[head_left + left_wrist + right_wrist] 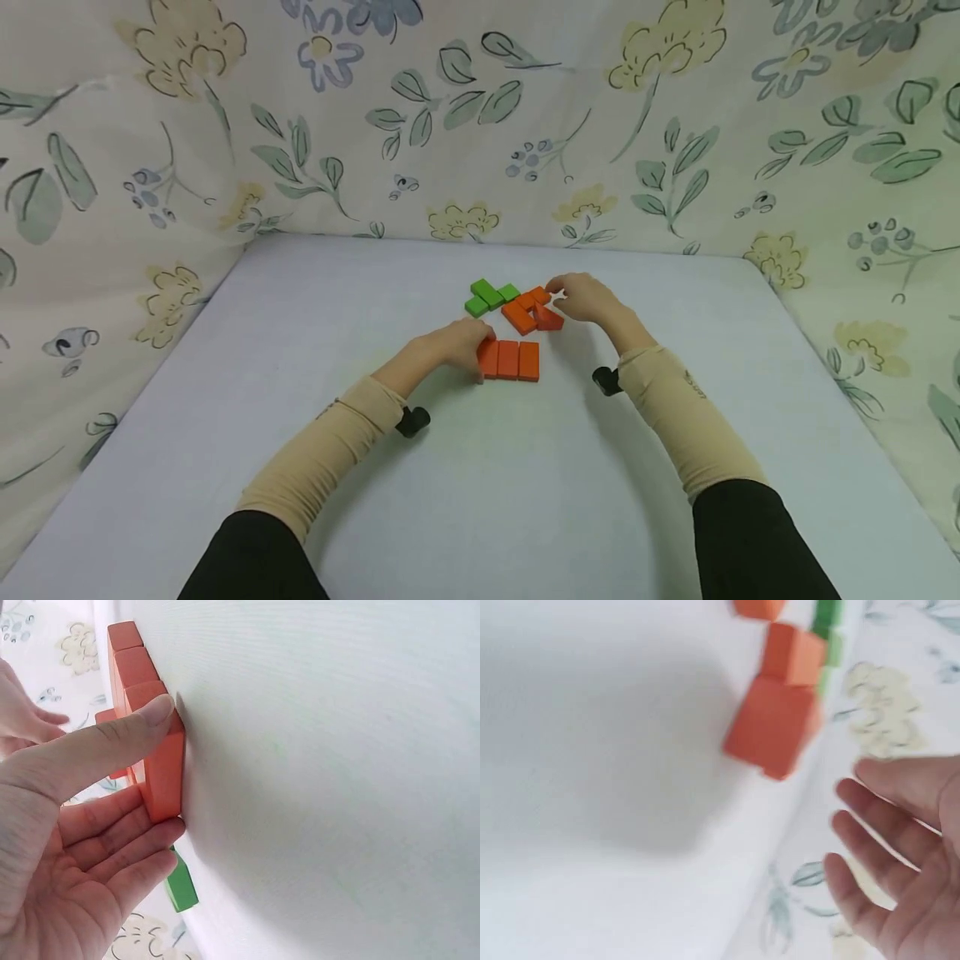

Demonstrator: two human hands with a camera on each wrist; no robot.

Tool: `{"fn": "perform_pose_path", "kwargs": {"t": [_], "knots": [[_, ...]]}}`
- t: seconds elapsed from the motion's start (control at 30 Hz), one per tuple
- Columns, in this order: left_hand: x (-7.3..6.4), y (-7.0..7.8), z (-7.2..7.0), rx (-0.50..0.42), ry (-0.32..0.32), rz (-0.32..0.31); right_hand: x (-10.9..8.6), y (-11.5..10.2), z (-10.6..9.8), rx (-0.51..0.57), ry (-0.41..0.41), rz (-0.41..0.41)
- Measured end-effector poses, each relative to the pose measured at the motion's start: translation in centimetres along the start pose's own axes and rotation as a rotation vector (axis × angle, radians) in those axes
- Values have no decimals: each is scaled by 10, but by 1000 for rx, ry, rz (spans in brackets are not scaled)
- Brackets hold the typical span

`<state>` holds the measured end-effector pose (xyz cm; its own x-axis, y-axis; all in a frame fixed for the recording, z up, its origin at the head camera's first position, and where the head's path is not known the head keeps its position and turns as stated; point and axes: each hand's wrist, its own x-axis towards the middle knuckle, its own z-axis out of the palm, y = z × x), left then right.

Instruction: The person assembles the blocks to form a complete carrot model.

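Three orange blocks stand side by side in a row, the right one [528, 362] and the middle one [508, 360] uncovered. My left hand [461, 340] holds the left end of the row, thumb and fingers on either side of the end orange block [165, 772]. Just behind is a loose cluster of orange blocks [517, 317], one of which, a tilted orange block [548, 317], leans against the others. Beside the cluster's right edge hovers my right hand [587, 297]; in the right wrist view its fingers are spread and apart from the blocks.
Several green blocks [487, 293] lie touching one another, left of the orange cluster. The white table [360, 317] ends at a flower-patterned cloth [420, 167] at the back and both sides. A small black camera [412, 422] is worn on the left wrist.
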<state>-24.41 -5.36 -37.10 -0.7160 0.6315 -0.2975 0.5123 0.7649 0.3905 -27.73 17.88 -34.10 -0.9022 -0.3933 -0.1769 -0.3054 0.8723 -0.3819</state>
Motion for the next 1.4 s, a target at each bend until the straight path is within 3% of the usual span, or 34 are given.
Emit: {"fn": "perform_pose_path", "kwargs": {"t": [0.2,0.4,0.57,0.67,0.83,0.97,1.23,1.4], "knots": [[0,-4,2,-13,10,8,27,16,13,-37,-77,41],[1,-6,5,-6,9,26,31,17,18,-93,-122,107],[2,-7,4,-24,17,43,26,22,15,-166,-33,141],[2,-11,3,-94,47,34,23,26,15,-199,33,125],[2,-19,5,-267,173,-2,20,32,16,-172,75,89],[4,-24,9,-338,245,-4,18,35,17,-154,76,88],[10,-24,10,-378,223,-26,4,43,10,-136,85,110],[12,-22,9,-400,216,-72,-14,38,3,-69,205,89]]}}
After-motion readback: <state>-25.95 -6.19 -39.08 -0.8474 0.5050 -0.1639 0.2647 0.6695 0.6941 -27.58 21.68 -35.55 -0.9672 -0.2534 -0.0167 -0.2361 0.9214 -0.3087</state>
